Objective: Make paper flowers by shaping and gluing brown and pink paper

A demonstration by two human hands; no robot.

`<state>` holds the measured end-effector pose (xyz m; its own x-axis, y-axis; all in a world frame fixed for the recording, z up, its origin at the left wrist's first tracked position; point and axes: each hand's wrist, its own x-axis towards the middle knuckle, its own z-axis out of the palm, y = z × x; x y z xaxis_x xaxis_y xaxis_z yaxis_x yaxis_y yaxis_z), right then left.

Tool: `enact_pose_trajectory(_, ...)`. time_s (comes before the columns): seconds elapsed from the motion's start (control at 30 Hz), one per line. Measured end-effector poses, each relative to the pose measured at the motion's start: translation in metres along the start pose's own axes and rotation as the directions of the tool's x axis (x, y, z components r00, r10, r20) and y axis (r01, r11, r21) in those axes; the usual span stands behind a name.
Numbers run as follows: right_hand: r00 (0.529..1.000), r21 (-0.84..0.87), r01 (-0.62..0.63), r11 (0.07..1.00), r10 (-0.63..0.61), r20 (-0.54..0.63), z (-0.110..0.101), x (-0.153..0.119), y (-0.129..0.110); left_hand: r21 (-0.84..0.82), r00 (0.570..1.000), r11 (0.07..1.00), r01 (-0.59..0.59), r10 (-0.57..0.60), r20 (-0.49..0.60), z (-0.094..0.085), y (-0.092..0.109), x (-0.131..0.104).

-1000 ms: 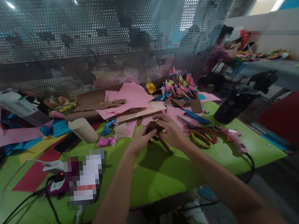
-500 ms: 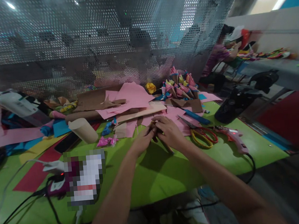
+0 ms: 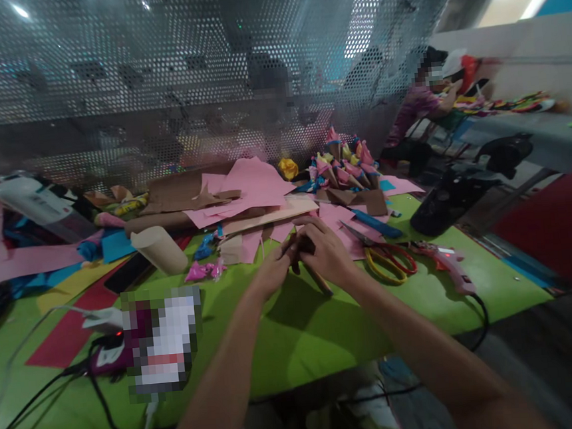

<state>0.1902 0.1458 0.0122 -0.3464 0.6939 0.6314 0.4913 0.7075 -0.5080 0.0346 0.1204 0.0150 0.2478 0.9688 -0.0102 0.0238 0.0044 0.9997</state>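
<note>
The left hand (image 3: 273,270) and right hand (image 3: 328,254) together pinch brown paper (image 3: 320,280), which sits between them and juts out nearward beneath the right.

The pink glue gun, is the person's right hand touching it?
Apart. The head view shows the right hand left of the pink glue gun, with the yellow-and-red-handled scissors and green tabletop between them.

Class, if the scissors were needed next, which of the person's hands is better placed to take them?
Probably the right hand: it is nearer the scissors, while the left hand is farther away. Both appear occupied with a brown piece, though.
</note>
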Motion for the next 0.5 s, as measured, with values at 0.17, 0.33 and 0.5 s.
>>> enact_pose_trajectory(0.17,0.992,0.291,-0.110,0.951,0.121,-0.021,-0.0051,0.0009,0.0004,0.025,1.000,0.999,-0.023,0.024,-0.018,-0.0029,-0.0083,0.0037)
enact_pose_trajectory(0.33,0.985,0.326,-0.160,0.932,0.172,-0.007,-0.0068,0.0034,0.0014,0.120,1.000,0.992,-0.029,0.029,0.001,-0.0016,-0.0110,0.0055)
enact_pose_trajectory(0.5,0.982,0.344,-0.164,0.925,0.188,-0.037,-0.0053,0.0051,0.0039,0.254,0.999,0.966,-0.041,0.042,0.001,-0.0006,-0.0077,0.0046)
